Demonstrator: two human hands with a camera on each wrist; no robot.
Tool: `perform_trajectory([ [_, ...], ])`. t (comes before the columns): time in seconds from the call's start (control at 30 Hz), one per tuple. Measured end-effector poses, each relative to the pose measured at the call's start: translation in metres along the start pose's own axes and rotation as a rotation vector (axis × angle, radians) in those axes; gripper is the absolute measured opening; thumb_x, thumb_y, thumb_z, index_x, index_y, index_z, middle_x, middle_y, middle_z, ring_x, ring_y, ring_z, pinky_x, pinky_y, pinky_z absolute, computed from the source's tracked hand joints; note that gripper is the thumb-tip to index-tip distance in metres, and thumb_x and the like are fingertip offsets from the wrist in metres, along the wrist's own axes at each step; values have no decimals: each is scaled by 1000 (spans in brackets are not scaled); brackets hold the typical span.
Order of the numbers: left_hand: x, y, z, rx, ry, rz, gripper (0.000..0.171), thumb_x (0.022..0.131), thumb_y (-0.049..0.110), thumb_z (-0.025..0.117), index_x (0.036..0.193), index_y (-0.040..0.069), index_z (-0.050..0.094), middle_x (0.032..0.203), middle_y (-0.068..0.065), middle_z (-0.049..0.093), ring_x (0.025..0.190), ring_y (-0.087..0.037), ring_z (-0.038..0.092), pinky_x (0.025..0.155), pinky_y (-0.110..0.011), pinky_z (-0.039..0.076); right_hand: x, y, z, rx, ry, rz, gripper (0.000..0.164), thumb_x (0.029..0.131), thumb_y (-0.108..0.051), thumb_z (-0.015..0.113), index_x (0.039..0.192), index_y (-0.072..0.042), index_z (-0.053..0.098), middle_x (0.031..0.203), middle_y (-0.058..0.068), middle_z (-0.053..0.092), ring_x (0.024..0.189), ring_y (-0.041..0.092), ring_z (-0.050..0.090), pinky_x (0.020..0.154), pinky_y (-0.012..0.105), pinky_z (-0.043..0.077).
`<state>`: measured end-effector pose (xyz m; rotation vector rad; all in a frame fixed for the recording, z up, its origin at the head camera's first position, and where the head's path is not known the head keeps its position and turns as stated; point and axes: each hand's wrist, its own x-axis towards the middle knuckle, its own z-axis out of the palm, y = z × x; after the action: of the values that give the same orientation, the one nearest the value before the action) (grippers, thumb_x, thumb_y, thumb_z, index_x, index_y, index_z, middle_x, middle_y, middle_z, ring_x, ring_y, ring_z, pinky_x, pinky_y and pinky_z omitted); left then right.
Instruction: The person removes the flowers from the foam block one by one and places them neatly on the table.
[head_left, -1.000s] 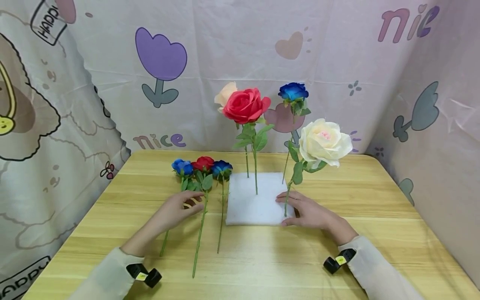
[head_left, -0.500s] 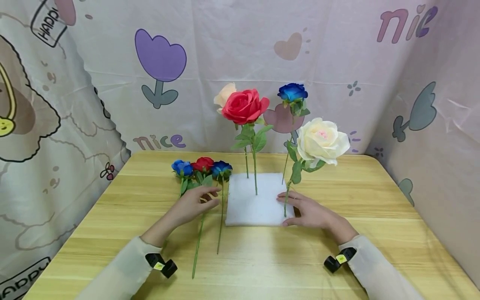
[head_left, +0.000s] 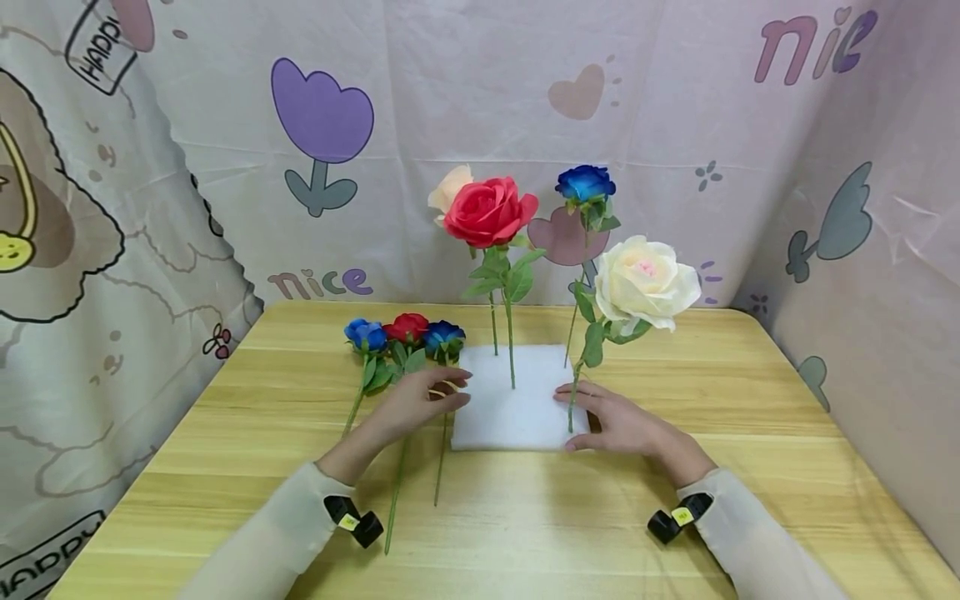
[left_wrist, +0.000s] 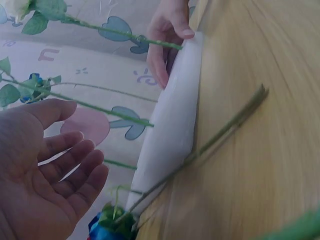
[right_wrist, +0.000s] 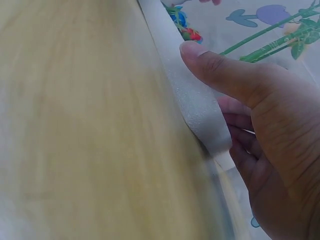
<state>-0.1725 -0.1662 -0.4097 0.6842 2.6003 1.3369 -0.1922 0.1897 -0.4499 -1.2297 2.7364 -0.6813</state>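
Observation:
A white foam block (head_left: 487, 425) lies on the table. Standing in it are a large red rose (head_left: 491, 212), a pale peach rose (head_left: 448, 192), a blue rose (head_left: 587, 185) and a cream-white rose (head_left: 647, 283). My right hand (head_left: 618, 423) holds the block's right side, thumb at the front corner and fingers over the top, by the white rose's stem. Above the block's left edge, my left hand (head_left: 422, 402) has loosely bent, spread fingers and nothing between them; the left wrist view shows the hand's bare palm (left_wrist: 30, 175).
Left of the block lie a light blue rose (head_left: 367, 335), a small red rose (head_left: 407, 327) and a dark blue rose (head_left: 444, 337), their stems toward me. My left forearm crosses over some stems. A printed curtain (head_left: 480, 92) hangs behind the wooden table (head_left: 555, 533).
My left hand has moved right, from over the lying roses' stems to the block's left edge, picking nothing up. My right hand stays at the block's right side.

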Motion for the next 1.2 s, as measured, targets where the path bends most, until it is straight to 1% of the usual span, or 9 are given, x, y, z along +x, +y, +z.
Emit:
perform_trajectory([
  [0.07, 3, 1, 5, -27, -13, 4, 45, 95, 31, 66, 131, 4, 61, 124, -14, 63, 105, -22, 62, 89, -35, 54, 0, 0, 0, 2, 4, -7, 80, 83, -55, 71, 141, -3, 51, 145, 9, 45, 135, 32, 40, 109, 49, 35],
  [0.17, 7, 5, 14, -65, -22, 29, 45, 95, 31, 66, 130, 3, 61, 124, -15, 63, 106, -21, 63, 90, -35, 53, 0, 0, 0, 0, 3, -11, 81, 84, -56, 69, 141, -3, 50, 145, 9, 45, 134, 33, 40, 108, 51, 35],
  [0.3, 11, 11, 24, -80, -18, 54, 43, 95, 32, 66, 129, 5, 63, 122, -14, 64, 106, -20, 63, 90, -35, 53, 1, 1, 0, 6, -4, -4, 81, 84, -57, 69, 141, -4, 50, 145, 9, 45, 135, 32, 40, 109, 50, 35],
  [0.53, 21, 17, 42, -75, -69, 19, 43, 97, 37, 63, 129, 9, 62, 120, -7, 65, 106, -18, 62, 90, -35, 53, 1, 1, 0, 12, 5, -4, 79, 83, -54, 72, 140, -4, 52, 144, 9, 46, 134, 32, 41, 108, 50, 36],
  [0.67, 25, 21, 50, -64, -94, 25, 43, 97, 37, 62, 129, 9, 62, 119, -6, 66, 106, -17, 62, 89, -34, 53, 2, 1, 1, 15, 15, -17, 79, 83, -54, 72, 139, -3, 52, 144, 10, 47, 134, 32, 41, 108, 51, 35],
  [0.83, 30, 23, 60, -55, -108, 59, 42, 98, 35, 61, 130, 8, 62, 119, -5, 67, 107, -15, 62, 91, -31, 51, 1, 1, 1, 6, 30, -37, 78, 82, -54, 73, 137, -2, 53, 142, 11, 48, 132, 32, 42, 106, 51, 37],
  [0.93, 32, 25, 66, -64, -117, 84, 42, 98, 33, 61, 131, 7, 61, 119, -4, 67, 109, -15, 62, 94, -30, 50, 1, 1, 1, 17, 26, -31, 78, 81, -52, 75, 137, -2, 53, 143, 10, 48, 133, 31, 42, 107, 49, 37],
  [1.03, 36, 27, 71, -81, -121, 87, 41, 98, 34, 61, 131, 9, 62, 118, -2, 67, 108, -14, 62, 94, -29, 49, 1, 0, 0, 28, 15, -20, 78, 81, -51, 75, 138, -2, 53, 144, 10, 47, 134, 30, 41, 108, 49, 35],
  [1.2, 42, 31, 80, -112, -123, 63, 42, 96, 37, 63, 131, 14, 63, 117, 4, 66, 105, -10, 61, 90, -29, 51, 1, 0, 0, 24, 5, -9, 78, 81, -52, 75, 139, -4, 52, 143, 7, 47, 133, 27, 42, 108, 47, 37],
])
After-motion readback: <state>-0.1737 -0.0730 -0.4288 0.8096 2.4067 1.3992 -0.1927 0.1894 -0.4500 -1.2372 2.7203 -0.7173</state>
